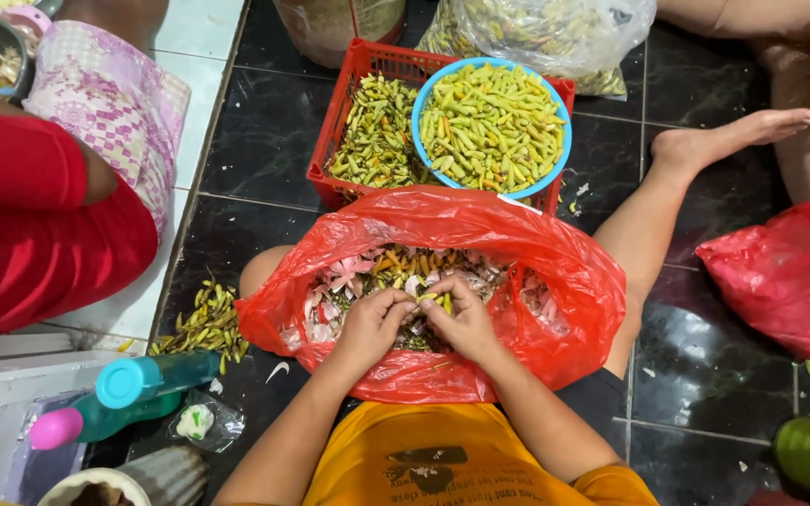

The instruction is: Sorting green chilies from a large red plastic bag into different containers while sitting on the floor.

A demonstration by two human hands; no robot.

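Both hands are held together over the middle of a red plastic bag (480,225) that lies open in the person's lap. The left hand (374,323) and the right hand (461,319) are curled toward each other, fingertips meeting at a small green chili (431,298) pinched between them. The chili is seen only in part — its long axis seems to run roughly left to right, from one set of fingertips to the other, so neither hand is clearly nearer; it is shared at the point where the two meet. Both hands are closed on it, the thumbs tucked inward.

Below the hands, the bag is filled with pale pink and white peelings and scraps (349,276) mixed with yellow and green chilies. Directly ahead of the bag, away from the person, a red crate (335,122) stands on the dark tiled floor, holding more chilies, and a blue bowl (419,112) heaped with green-yellow chilies rests on the crate's right half. A loose heap of chilies (201,323) lies on the floor to the left of the bag, well apart from the hands. Nearer the camera on the left, a teal bottle (147,377) lies on its side. Another person in red (39,215) sits at the left edge, and a second red bag (789,276) is seen at the right.
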